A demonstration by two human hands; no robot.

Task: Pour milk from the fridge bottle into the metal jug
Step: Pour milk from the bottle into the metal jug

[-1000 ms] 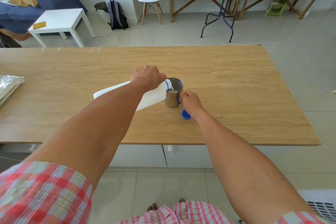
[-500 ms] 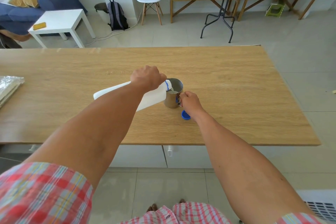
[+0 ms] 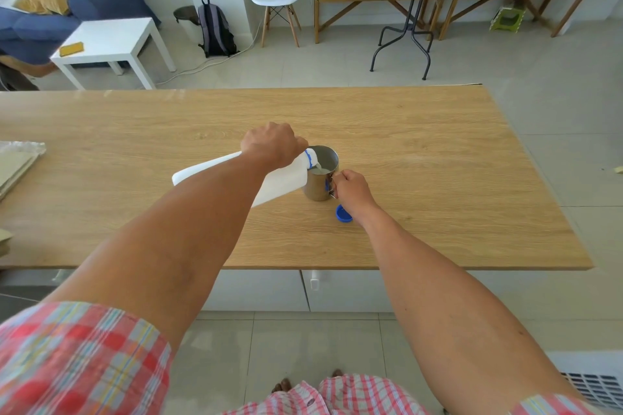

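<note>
Both hands grip: left (image 3: 269, 144) tips bottle (image 3: 283, 183) neck-rightward into jug (image 3: 321, 178), right (image 3: 352, 192) clasps handle.

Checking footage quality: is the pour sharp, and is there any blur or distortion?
Head view: milk bottle, metal jug and both hands are sharp in even daylight; the plaid sleeve at the bottom left is blurred; the wide lens bows the table edges.

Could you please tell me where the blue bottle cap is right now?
In the head view, the blue cap lies on the wooden table, just nearer the person than the metal jug and tucked beside the right hand at the wrist.
</note>
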